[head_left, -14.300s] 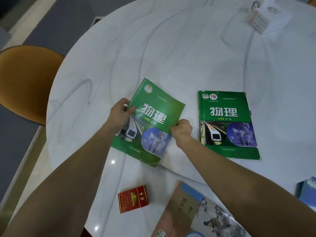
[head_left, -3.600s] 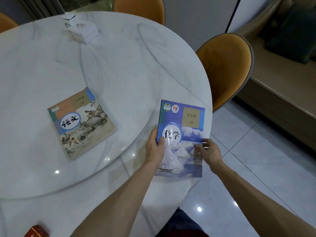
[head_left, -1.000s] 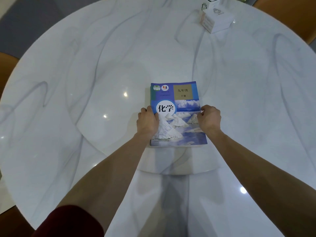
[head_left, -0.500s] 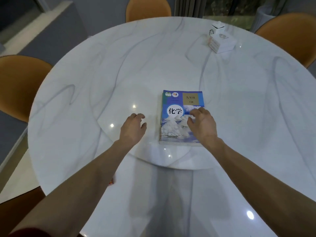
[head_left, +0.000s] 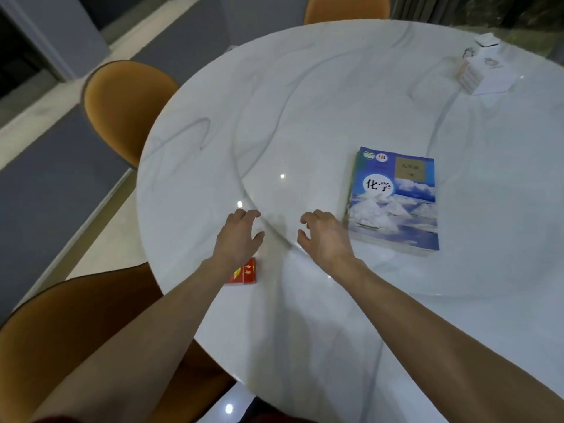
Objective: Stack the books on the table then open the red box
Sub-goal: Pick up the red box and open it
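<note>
Having left the book stack (head_left: 393, 203), both empty, loosely spread hands, left hand (head_left: 239, 236) and right hand (head_left: 325, 238), now sit near the red box (head_left: 245, 271) at seven o'clock.

- One camera only, on the person's head, looking forward and down, close over the near edge of the round table (head_left: 305, 102).
- No second view.
</note>
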The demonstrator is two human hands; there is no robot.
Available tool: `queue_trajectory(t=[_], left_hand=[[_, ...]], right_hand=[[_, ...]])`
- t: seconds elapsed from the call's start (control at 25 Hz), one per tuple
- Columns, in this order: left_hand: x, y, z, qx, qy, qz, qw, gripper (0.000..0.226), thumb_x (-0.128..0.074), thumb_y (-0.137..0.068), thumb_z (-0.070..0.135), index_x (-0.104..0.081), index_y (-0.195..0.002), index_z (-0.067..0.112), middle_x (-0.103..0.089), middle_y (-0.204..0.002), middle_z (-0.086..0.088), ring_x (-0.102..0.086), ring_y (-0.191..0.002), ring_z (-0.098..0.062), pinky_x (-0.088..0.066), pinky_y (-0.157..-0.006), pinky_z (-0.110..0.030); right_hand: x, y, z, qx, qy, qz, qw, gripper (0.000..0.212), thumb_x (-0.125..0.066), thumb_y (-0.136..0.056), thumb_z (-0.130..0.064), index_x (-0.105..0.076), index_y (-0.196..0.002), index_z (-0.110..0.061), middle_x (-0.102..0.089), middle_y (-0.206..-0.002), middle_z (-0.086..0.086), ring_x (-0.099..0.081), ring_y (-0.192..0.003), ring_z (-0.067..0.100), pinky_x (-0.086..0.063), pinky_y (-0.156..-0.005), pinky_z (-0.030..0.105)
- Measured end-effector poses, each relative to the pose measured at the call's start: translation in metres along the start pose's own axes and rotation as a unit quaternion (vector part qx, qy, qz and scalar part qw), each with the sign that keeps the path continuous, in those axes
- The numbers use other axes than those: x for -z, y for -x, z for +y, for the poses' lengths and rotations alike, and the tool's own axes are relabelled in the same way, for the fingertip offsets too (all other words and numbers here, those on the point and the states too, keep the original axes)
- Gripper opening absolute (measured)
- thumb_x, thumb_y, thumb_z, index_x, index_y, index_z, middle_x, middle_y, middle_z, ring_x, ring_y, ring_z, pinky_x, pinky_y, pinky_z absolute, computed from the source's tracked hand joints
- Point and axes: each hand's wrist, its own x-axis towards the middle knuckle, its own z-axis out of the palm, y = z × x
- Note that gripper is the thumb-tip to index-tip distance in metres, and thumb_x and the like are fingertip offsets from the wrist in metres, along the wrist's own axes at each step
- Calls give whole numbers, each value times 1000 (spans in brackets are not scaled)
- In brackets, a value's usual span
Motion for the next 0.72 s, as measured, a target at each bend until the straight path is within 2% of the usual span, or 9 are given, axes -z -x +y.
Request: queue_trajectory(t=[0.24,0.44,0.56,0.72], left_hand=[[0,36,-53,66,-38,-15,997,64,-64,-84,33,-38,-140,15,-46,-136,-11,-41,-125,-29,-47,-94,-41],[-20,56,-83,76,-46,-86,992,80,-68,-79,42,-30,-144,13,-38,-145,-9,-33,-133,-28,-41,-102,-45],[-34,61,-95,68,-40,-112,991,80,-68,-80,37,-28,-145,12,-35,-147,-9,-33,-133,-29,-41,-102,-46],[-49,61,-98,72,20,-80,994,66,-67,-82,28,-38,-138,10,-41,-136,-13,-45,-120,-30,-45,-97,-38]], right_hand=[[-59,3,-43,48,-8,-113,992,34,-48,-91,-23,-52,-124,-13,-58,-118,6,-51,-109,24,-45,-86,34],[-101,9,-63,18,-31,-158,987,33,-54,-89,-24,-53,-118,-8,-56,-113,11,-53,-105,28,-47,-86,36],[-122,14,-71,-28,-56,-170,983,39,-59,-86,-23,-51,-121,-8,-57,-111,14,-56,-101,28,-48,-85,36],[-137,17,-74,-78,-105,-152,980,47,-62,-86,-23,-46,-128,-10,-56,-114,14,-56,-103,29,-48,-87,36]])
